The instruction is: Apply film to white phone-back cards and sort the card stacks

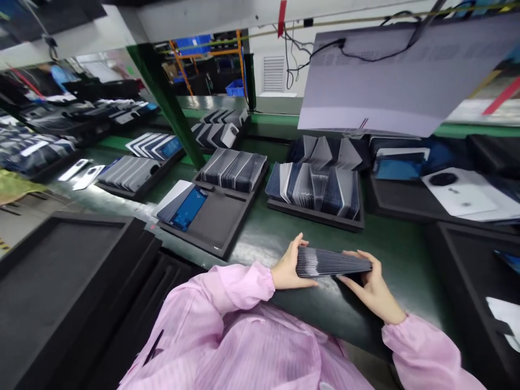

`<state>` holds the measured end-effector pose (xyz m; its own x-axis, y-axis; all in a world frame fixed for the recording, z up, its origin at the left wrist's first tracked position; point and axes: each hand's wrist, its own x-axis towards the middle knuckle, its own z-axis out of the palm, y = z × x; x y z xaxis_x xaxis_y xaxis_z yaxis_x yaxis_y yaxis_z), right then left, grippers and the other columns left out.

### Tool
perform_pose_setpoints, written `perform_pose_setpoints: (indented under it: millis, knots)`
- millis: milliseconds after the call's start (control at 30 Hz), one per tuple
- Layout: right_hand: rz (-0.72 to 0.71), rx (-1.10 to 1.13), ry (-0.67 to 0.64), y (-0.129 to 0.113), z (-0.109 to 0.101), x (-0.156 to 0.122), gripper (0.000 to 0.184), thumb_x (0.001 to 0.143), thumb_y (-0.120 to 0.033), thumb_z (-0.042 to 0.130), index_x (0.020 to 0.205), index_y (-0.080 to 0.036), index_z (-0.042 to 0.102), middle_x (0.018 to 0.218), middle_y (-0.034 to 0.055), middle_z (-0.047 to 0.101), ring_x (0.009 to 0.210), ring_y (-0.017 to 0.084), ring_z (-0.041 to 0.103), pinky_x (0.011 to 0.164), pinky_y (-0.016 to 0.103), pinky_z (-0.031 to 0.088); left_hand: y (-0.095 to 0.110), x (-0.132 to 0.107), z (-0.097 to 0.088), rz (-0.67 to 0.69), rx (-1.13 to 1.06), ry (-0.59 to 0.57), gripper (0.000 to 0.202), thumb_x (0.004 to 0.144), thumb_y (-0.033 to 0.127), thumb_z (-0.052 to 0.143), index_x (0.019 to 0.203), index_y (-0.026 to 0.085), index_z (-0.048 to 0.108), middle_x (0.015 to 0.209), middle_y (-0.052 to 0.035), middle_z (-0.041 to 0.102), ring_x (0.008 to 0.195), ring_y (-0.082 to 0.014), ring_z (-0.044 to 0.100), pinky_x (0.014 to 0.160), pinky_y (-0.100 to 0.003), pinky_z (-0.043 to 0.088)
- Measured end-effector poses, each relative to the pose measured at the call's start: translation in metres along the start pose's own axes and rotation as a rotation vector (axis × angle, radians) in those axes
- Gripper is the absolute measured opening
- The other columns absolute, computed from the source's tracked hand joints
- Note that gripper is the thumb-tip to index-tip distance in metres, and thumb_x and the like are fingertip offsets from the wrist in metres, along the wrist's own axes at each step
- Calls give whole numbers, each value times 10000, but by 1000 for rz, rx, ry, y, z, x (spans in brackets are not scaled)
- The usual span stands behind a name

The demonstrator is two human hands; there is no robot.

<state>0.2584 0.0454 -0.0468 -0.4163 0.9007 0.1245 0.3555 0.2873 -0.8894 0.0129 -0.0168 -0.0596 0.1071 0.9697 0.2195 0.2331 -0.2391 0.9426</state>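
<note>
A stack of thin dark panels (331,262) is held level above the green bench, its layered edges facing me. My left hand (293,265) grips the left end, where the layers fan thicker. Around the narrower right end my right hand (371,276) is closed, thumb below and fingers above. Just beyond the stack stands a black tray (317,213) filled with upright, leaning panels (309,184) of the same sort, some with pale sheets between them. The kind of panel is hard to make out; they look like flat phone-sized plates.
Left of centre lies a black foam tray (221,216) with a blue-faced panel (189,208) and more panels (233,168). Black trays (60,271) are stacked at front left. A white panel with a round dark patch (459,189) lies right. A green post (162,103) rises from the bench.
</note>
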Motion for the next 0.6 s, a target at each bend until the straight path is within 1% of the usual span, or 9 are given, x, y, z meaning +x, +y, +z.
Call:
perform_pose_setpoints:
  millis: [100, 200, 267, 300, 333, 400, 467, 533, 600]
  knots:
    - [75, -49, 55, 2, 1, 5, 707, 671, -521, 746, 1211, -226, 397, 1129, 111, 572, 991, 279, 627, 916, 483, 518, 5, 2, -1, -52, 0, -7, 1311, 526, 416, 864, 1499, 177, 18, 1367, -214, 404, 1287, -350, 432, 1086, -547, 336]
    - [156, -84, 121, -5, -1, 10, 693, 598, -539, 784, 1133, -218, 484, 1049, 80, 600, 854, 248, 631, 788, 430, 548, 16, 6, -7, -164, -75, -5, 1210, 551, 346, 853, 1493, 179, 112, 1372, -187, 436, 1280, -329, 448, 1097, -522, 332]
    - [191, -76, 65, -18, -5, 11, 674, 551, -509, 820, 1078, -202, 533, 975, 59, 628, 816, 235, 625, 743, 393, 542, 25, 9, -15, -273, -235, -9, 1178, 522, 298, 868, 1476, 196, 185, 1352, -148, 476, 1253, -301, 482, 1118, -502, 310]
    - [220, -52, -12, -27, -8, 12, 622, 548, -483, 831, 1026, -192, 561, 918, 44, 638, 804, 225, 625, 736, 372, 536, 30, 10, -20, -364, -351, -25, 1171, 495, 253, 881, 1463, 217, 222, 1335, -126, 498, 1246, -287, 495, 1115, -487, 321]
    - [260, -4, -102, -37, -12, 12, 561, 560, -454, 834, 981, -183, 579, 873, 30, 642, 785, 209, 624, 726, 350, 532, 35, 10, -27, -405, -402, -46, 1135, 511, 254, 871, 1453, 227, 238, 1302, -116, 528, 1214, -280, 527, 1080, -484, 368]
    - [342, 122, -233, -59, -18, 13, 470, 584, -405, 831, 911, -173, 585, 797, 4, 628, 724, 170, 615, 655, 295, 524, 45, 9, -42, -459, -461, -88, 1016, 557, 245, 843, 1417, 248, 303, 1243, -95, 576, 1145, -257, 582, 1033, -470, 419]
    - [436, 279, -389, -81, -22, 14, 430, 618, -384, 814, 911, -164, 589, 760, -7, 622, 669, 141, 611, 581, 253, 513, 56, 5, -59, -508, -499, -125, 906, 581, 228, 820, 1372, 241, 377, 1179, -84, 614, 1075, -241, 622, 989, -458, 457]
    - [546, 427, -599, -99, -20, 16, 486, 628, -392, 808, 998, -158, 597, 806, 8, 651, 652, 131, 627, 531, 227, 509, 67, -1, -75, -615, -540, -174, 877, 552, 178, 824, 1335, 240, 434, 1131, -73, 639, 1042, -240, 636, 951, -449, 481]
    - [634, 530, -807, -114, -10, 19, 593, 606, -420, 820, 1082, -153, 589, 913, 42, 679, 705, 143, 659, 529, 220, 522, 77, -7, -88, -716, -553, -208, 885, 497, 129, 838, 1300, 249, 489, 1121, -64, 649, 1043, -246, 637, 936, -439, 489]
